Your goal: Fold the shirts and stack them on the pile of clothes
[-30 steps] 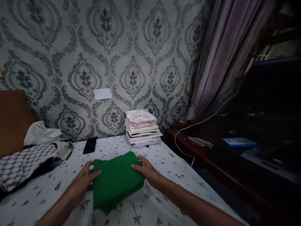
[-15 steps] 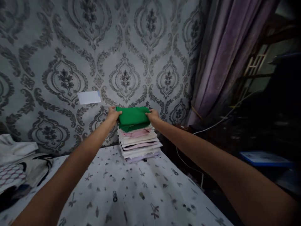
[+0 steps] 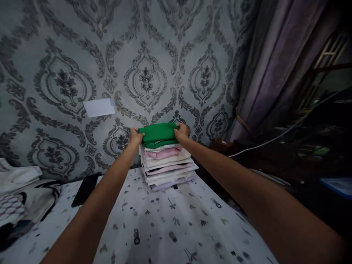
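Mid-frame, the left hand (image 3: 136,137) and right hand (image 3: 182,132) grip opposite ends of the folded green cloth (image 3: 158,133), its long axis running left to right.

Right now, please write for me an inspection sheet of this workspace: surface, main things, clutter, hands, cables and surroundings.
Surface: white printed sheet, dry-looking; no spill seen.
Main things: folded green cloth on top of a stack of folded cloths, whose layers have uneven edges.
Clutter: dark flat object, partly behind the left forearm; heap of cloths at the left edge.
Hands: left hand and right hand grip opposite ends of the green cloth.
Cables: pale cable at the right, off the sheet; its ends cannot be traced.
Surroundings: patterned wall behind, tied curtain at right; far right too dark to judge.
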`<state>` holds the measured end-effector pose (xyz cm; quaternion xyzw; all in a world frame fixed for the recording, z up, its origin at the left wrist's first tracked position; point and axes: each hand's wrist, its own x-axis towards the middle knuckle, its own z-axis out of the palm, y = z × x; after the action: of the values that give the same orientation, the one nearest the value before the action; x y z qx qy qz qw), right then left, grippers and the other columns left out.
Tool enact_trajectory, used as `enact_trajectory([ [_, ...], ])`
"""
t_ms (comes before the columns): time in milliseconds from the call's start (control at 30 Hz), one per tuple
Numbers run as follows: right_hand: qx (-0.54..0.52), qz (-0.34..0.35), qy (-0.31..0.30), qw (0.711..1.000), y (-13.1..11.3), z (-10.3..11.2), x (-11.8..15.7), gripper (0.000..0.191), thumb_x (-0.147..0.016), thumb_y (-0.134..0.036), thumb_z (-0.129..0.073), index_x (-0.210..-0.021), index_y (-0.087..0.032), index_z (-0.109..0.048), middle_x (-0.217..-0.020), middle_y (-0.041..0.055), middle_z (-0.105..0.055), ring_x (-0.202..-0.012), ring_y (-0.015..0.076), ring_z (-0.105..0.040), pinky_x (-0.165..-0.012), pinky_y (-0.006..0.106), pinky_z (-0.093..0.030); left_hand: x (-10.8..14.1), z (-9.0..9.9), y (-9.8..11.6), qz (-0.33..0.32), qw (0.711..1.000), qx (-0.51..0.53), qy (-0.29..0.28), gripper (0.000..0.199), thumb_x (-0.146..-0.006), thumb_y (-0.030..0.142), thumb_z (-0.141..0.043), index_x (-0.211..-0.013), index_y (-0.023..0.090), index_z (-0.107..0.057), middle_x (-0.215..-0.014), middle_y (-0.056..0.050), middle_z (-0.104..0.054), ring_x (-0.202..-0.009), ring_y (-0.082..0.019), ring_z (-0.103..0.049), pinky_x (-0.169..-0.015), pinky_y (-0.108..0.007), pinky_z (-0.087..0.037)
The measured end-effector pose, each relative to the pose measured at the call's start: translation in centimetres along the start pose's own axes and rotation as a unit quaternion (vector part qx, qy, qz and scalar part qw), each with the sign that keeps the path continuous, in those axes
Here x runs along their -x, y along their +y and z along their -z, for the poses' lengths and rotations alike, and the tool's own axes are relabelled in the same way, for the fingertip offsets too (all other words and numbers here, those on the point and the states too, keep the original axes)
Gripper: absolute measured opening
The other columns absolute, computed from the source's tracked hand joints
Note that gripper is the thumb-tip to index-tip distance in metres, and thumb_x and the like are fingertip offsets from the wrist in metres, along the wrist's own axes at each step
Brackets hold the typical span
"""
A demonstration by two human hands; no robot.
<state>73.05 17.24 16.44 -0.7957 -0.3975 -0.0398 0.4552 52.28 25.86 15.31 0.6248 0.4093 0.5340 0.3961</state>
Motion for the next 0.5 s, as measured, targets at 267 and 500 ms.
enact_trajectory([
  [267,0.093,0.158,0.024,0.983,-5.1,1.9,3.4,0.041,-0.099,-0.029,-0.040,-0.136,-0.025,-0.056,-0.150,0.0110,-0.048,-0.138,0.0298,-0.039,-0.114,0.052,-0.028,3.4,0.3,4.1,-0.179,0.960,-0.215,0.024,0.053,-0.087,0.020,-0.058,-0.138,0.016,-0.044,-0.151,-0.018,-0.042,-0.146,-0.032,-0.031,-0.119,-0.048,-0.026],
  [500,0.230,0.211,-0.138,0.940,-3.5,-2.6,5.0,0.052,-0.103,-0.052,-0.025,-0.153,-0.042,-0.036,-0.163,0.0058,-0.032,-0.145,0.0373,-0.032,-0.109,0.067,-0.027,4.8,-2.2,1.8,-0.139,0.881,-0.411,-0.186,0.054,-0.102,0.037,-0.032,-0.151,0.017,-0.039,-0.163,-0.019,-0.026,-0.152,-0.039,-0.017,-0.116,-0.072,-0.014],
])
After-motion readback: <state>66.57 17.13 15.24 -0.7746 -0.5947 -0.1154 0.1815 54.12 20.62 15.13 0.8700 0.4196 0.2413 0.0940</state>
